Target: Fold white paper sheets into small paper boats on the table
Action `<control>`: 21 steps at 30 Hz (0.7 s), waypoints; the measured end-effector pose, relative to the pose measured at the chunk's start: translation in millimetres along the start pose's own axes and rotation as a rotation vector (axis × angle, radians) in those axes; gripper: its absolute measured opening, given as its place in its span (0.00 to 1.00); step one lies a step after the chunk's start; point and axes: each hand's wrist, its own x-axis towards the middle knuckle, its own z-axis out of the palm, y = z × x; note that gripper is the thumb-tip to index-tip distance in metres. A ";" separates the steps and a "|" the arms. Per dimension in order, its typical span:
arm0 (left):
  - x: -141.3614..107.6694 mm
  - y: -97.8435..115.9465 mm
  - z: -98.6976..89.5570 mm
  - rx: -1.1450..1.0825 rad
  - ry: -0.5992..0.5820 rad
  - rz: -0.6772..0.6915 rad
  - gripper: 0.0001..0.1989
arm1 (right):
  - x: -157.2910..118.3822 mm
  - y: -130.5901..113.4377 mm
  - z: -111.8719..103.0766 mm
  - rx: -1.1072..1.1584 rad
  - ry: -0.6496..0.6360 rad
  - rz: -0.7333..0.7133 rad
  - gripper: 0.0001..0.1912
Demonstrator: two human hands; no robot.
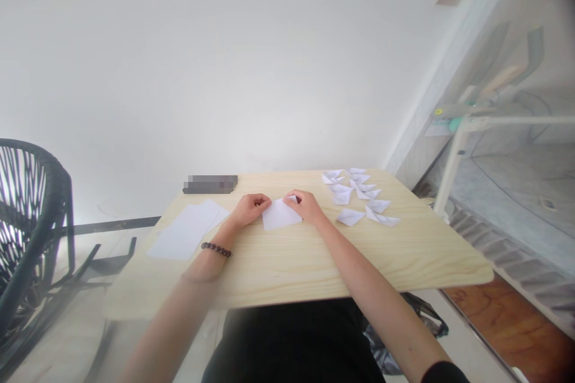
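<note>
A small white sheet of paper (281, 215) is between my hands over the middle of the wooden table. My left hand (253, 208), with a dark beaded bracelet on its wrist, pinches the sheet's upper left corner. The fingers of my right hand (305, 204) are closed on its upper right edge. Larger white sheets (179, 232) lie overlapping to the left of my left hand. Several folded white paper shapes (350, 216) rest to the right of my right hand.
The light wooden table (287, 275) stands against a white wall. A dark, pixelated object (209, 184) lies at its back left. A woven black chair (36, 221) is at the far left, and a white metal frame (453, 161) stands at the right.
</note>
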 end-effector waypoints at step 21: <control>0.1 6.6 -4.7 0.036 0.025 -0.049 0.15 | 2.7 6.8 -3.6 0.003 0.048 -0.024 0.15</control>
